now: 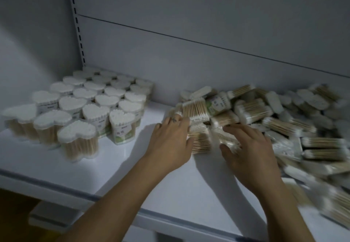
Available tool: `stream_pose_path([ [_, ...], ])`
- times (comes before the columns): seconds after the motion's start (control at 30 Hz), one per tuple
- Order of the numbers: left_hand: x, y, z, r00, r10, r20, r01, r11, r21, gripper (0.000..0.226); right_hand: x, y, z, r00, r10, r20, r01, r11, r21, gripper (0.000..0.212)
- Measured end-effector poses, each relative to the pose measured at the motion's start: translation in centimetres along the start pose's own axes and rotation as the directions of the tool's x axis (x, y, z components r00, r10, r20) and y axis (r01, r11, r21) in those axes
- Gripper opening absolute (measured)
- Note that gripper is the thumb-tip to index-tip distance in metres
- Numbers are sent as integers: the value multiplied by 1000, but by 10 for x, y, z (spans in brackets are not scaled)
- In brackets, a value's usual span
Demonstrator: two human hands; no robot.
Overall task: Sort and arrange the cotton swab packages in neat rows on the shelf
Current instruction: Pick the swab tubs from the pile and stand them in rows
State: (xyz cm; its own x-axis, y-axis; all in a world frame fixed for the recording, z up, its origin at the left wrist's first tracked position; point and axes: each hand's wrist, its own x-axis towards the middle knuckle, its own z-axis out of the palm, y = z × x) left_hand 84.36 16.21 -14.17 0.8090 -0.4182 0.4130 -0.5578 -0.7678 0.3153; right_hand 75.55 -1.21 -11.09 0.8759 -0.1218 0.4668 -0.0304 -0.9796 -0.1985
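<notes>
Several heart-shaped cotton swab packages [79, 107] stand upright in neat rows on the left of the white shelf [117, 167]. A loose pile of swab packages [274, 120] lies on their sides across the right half. My left hand [170, 139] is at the pile's left edge, its fingers curled round a flat package [200, 143] of wooden-stick swabs. My right hand [248, 150] rests beside it, with its fingers curled over another package [227, 139] whose outline is blurred.
The shelf's grey back panel [189, 56] rises behind the packages, and a slotted upright [77, 25] stands at the back left. The shelf's front edge [56, 186] runs diagonally at lower left. A lower shelf [51, 217] shows beneath it.
</notes>
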Motion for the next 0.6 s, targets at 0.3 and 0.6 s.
stream_pose_path([
  [0.3,58,-22,21,972,-208,111,210,978,-4,46,0,-18,2,998,-64,-28,64,998,-22,36],
  [0.6,54,-25,17,971,-240,15,240,964,-113,31,56,-49,8,988,-152,18,153,985,-74,37],
])
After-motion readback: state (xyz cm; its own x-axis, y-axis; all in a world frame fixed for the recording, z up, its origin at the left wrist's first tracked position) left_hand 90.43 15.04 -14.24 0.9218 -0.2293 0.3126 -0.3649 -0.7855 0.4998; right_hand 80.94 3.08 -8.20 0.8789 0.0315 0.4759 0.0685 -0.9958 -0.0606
